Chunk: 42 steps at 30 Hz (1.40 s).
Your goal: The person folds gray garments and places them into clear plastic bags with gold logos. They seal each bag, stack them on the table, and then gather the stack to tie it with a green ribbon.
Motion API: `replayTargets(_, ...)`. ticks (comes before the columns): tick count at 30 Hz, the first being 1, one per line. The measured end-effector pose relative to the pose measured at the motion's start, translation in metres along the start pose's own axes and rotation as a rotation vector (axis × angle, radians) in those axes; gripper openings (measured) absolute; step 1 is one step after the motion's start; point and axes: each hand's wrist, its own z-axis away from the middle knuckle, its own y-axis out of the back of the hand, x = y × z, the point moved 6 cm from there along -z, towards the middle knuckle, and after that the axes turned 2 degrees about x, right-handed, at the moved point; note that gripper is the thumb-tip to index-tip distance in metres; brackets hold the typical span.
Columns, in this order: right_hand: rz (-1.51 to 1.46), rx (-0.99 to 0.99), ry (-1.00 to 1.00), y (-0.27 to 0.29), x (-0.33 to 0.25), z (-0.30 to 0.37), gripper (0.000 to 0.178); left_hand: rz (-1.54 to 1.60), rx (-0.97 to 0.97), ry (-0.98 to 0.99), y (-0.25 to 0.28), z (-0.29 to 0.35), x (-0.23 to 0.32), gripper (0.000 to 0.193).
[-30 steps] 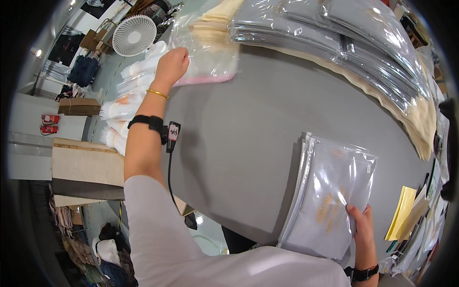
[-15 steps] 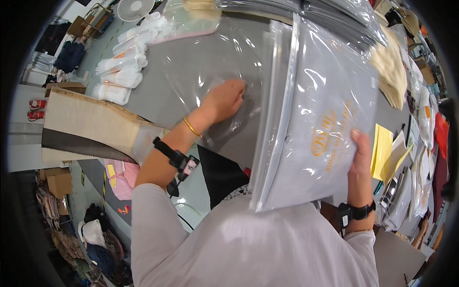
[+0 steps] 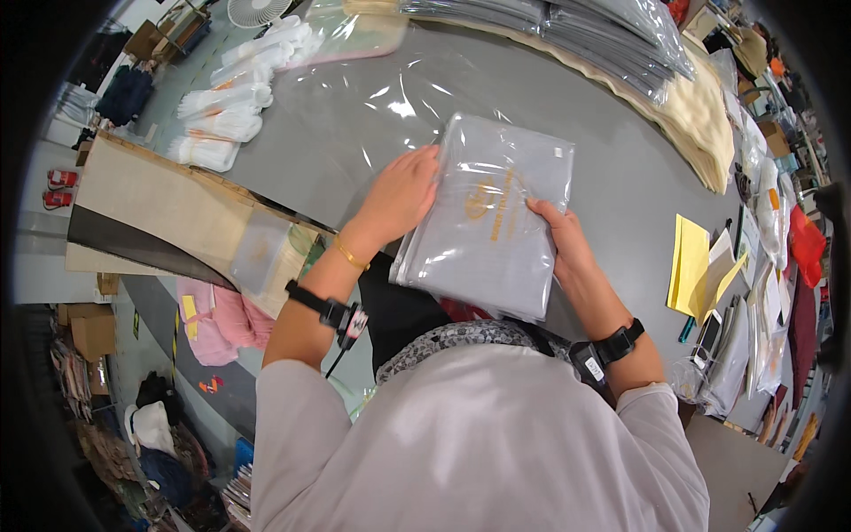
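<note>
A short stack of flat grey packets (image 3: 496, 257) in clear plastic lies tilted in front of my body, gold print on its top face. My right hand (image 3: 567, 241) grips its right edge, thumb on top and fingers hidden underneath. Against the left edge rests my left hand (image 3: 399, 197), its fingers close together along the side and the fingertips partly out of sight. A large clear plastic bag (image 3: 355, 129) is spread on the grey table (image 3: 612, 168) just beyond my left hand.
Piles of grey packets (image 3: 603, 53) lie on cream cloth (image 3: 700, 133) at the far right. Rolled white plastic bags (image 3: 222, 124) line the far left. A wooden board (image 3: 160, 195) juts out at the left. Yellow papers (image 3: 691, 266) lie on the right.
My right hand has brought the grey stack lower and to the left, from raised close to the camera. My left hand has moved from over the clear bag to the stack's left edge.
</note>
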Motion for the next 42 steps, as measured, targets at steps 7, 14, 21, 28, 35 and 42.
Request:
replayTargets(7,-0.075,0.162,0.024,0.024,0.008,-0.018,0.036,-0.158,0.103,0.522,0.010,0.076,-0.015,0.024)
replayTargets(14,-0.233,0.110,-0.064,0.006,0.007,-0.021,0.039,1.447,0.609,1.236,-0.033,0.094,-0.060,0.008)
replayTargets(21,-0.092,-0.023,-0.005,0.007,-0.013,-0.053,0.056,1.235,0.448,1.241,-0.054,0.078,-0.031,0.020)
replayTargets(28,1.364,0.167,1.318,-0.070,-0.075,0.044,0.087,1.104,0.391,1.215,-0.071,0.075,-0.027,0.016)
replayTargets(35,2.052,-0.136,1.502,-0.158,0.018,0.024,0.056,1.041,0.489,0.985,-0.047,0.062,-0.029,0.013)
replayTargets(42,2.051,-0.154,1.287,-0.186,0.009,-0.021,0.045,0.459,0.349,0.659,-0.015,0.039,-0.017,0.013)
